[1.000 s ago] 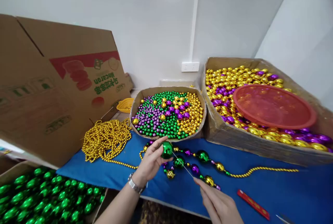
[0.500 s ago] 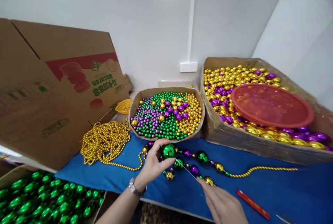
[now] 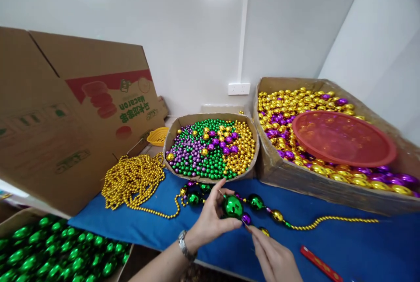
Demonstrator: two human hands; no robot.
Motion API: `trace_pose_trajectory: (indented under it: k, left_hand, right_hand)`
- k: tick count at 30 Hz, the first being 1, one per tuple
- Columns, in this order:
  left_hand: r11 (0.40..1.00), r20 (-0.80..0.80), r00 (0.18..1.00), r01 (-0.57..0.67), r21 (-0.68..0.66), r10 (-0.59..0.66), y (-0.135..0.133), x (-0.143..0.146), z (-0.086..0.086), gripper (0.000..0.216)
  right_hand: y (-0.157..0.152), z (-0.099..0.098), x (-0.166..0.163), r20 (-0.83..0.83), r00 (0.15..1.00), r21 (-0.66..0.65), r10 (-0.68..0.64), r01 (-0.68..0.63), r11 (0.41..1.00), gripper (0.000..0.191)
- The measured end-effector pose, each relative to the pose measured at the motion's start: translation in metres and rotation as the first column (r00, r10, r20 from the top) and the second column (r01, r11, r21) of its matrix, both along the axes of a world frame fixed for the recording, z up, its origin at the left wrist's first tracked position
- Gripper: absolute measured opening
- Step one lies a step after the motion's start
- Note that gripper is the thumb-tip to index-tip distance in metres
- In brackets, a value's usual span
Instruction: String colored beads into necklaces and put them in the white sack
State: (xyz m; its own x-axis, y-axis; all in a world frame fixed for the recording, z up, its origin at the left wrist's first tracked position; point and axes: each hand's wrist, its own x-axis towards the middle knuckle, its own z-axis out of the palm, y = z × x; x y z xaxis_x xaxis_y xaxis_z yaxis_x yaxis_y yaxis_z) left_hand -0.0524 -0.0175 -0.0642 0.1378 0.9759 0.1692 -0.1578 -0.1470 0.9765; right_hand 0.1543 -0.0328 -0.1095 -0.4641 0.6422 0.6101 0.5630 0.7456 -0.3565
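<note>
My left hand [image 3: 213, 216], with a metal watch on the wrist, grips a large shiny green bead [image 3: 233, 206] between thumb and fingers. A thin pale line, needle or thread, shows at the bead's upper left. My right hand [image 3: 271, 247] is pinched just right of the bead, on what looks like the same thin strand; its fingers partly hide it. A purple bead [image 3: 246, 218] sits between the two hands. Behind them lies a strand of mixed beads, with a green bead [image 3: 255, 202] and a gold bead [image 3: 277, 215], ending in a small gold bead chain [image 3: 337, 220].
A carton of small beads [image 3: 167, 170] stands behind my hands. A larger carton [image 3: 282, 181] on the right holds gold and purple beads and a red basin [image 3: 344, 137]. Piled gold chain [image 3: 131, 181] lies left, above green beads [image 3: 65, 251]. A red-handled tool [image 3: 320, 263] lies front right.
My left hand has moved right and slightly down, closer to my right hand, and now has a large green bead in its grip. The exposed length of thin line between the hands has shortened.
</note>
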Motion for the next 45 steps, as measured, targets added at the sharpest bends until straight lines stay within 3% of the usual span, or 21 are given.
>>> trace_pose_trajectory:
  k: [2,5,7,10,14,18,20,22,24,27,38,45]
  left_hand:
    - [0.999,-0.011,0.999,0.030,0.018,-0.030,0.009,-0.001,0.006,0.083]
    - [0.988,-0.200,0.974,-0.086,0.129,0.111,0.042,-0.003,0.016,0.045]
    - [0.953,-0.468,0.849,-0.124,0.277,0.247,0.070,-0.002,0.018,0.030]
    - [0.916,-0.701,0.637,-0.019,0.401,0.320,0.107,0.005,0.013,0.022]
    - [0.924,-0.709,0.637,-0.011,0.382,0.301,0.128,0.015,0.005,0.017]
    - [0.937,-0.657,0.692,-0.082,0.340,0.299,0.118,0.018,0.007,0.018]
    - [0.970,-0.513,0.829,-0.133,0.205,0.222,0.105,0.018,0.010,0.025]
    - [0.991,-0.186,0.975,-0.127,-0.036,0.119,0.090,0.018,0.013,0.029]
    - [0.972,0.158,0.984,-0.042,-0.233,0.080,0.077,0.018,0.015,0.030]
    - [0.949,0.345,0.935,0.026,-0.315,0.089,0.063,0.018,0.017,0.028]
    - [0.937,0.404,0.906,0.025,-0.347,0.125,0.052,0.018,0.017,0.026]
    - [0.946,0.302,0.942,-0.041,-0.321,0.143,0.044,0.015,0.015,0.028]
  right_hand:
    - [0.002,-0.001,0.002,-0.026,0.999,0.003,-0.026,0.026,1.000,0.029]
    - [0.005,-0.003,0.010,-0.060,0.994,0.026,-0.091,0.093,0.995,0.028]
    - [0.006,-0.002,0.015,-0.066,0.988,0.043,-0.138,0.140,0.989,0.027]
    - [0.006,0.000,0.020,-0.063,0.982,0.042,-0.178,0.181,0.983,0.027]
    - [0.007,-0.001,0.023,-0.073,0.978,0.020,-0.193,0.195,0.981,0.029]
    - [0.006,-0.008,0.027,-0.105,0.972,0.000,-0.212,0.213,0.977,0.030]
    - [0.006,-0.010,0.027,-0.118,0.970,-0.021,-0.212,0.211,0.977,0.030]
    - [0.005,-0.012,0.026,-0.122,0.971,-0.052,-0.207,0.202,0.978,0.031]
    - [0.004,-0.012,0.024,-0.123,0.973,-0.071,-0.196,0.188,0.980,0.031]
    - [0.002,-0.012,0.021,-0.121,0.979,-0.066,-0.167,0.160,0.985,0.031]
    - [0.001,-0.014,0.019,-0.065,0.984,-0.027,-0.164,0.163,0.986,0.031]
    - [-0.001,-0.022,0.014,-0.044,0.988,0.000,-0.150,0.150,0.989,0.032]
